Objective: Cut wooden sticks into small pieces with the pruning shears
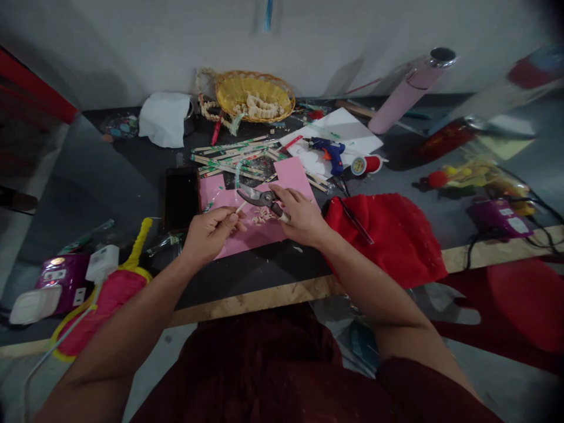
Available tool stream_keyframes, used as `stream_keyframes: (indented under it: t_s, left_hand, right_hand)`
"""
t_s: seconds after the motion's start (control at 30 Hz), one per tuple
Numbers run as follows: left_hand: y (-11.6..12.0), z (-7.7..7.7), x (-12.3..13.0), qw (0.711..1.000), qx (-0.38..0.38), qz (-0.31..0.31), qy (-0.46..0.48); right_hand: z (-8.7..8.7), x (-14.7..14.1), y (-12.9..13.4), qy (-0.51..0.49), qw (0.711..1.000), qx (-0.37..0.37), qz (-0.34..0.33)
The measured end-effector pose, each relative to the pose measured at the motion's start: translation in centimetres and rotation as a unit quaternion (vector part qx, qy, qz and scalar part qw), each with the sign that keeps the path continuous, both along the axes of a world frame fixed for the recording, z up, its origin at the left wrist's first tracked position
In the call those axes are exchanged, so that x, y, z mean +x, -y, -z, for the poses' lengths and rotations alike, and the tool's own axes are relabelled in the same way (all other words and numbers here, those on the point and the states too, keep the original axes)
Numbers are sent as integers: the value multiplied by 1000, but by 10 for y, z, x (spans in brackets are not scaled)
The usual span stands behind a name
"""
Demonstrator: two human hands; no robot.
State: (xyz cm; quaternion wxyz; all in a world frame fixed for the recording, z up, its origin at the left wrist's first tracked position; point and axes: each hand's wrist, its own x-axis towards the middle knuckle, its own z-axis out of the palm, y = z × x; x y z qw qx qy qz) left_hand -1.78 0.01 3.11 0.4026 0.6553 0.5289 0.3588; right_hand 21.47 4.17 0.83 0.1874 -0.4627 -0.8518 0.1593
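Note:
Over a pink sheet (247, 235), my left hand (214, 231) pinches a thin pale stick (241, 207). The fingers of my right hand (299, 215) are wrapped round dark-bladed pruning shears (259, 197), whose blades point left toward the stick's upper end. Whether the blades touch the stick is too small to tell. Small cut pale pieces (263, 217) lie on the pink sheet under the shears. Behind it, several wooden sticks in green and red wrappers (235, 157) are spread out.
A phone (181, 200) lies left of the sheet. A blue glue gun (328, 151) rests on white paper, near a red thread spool (372, 164). Red cloth (388, 238) covers the front right. A yellow basket (255, 88) and a pink bottle (409, 91) are at the back.

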Motion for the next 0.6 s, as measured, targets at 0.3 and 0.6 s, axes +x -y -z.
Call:
stream_keyframes:
  t_s: [0.3,0.6]
  left_hand:
    - [3,13,3,998,12,-55,35]
    - [3,9,4,996,18,-74,47]
  right_hand:
    - [2,2,-2,-47,998,28,17]
    - [2,3,-2,-35,999,26,20]
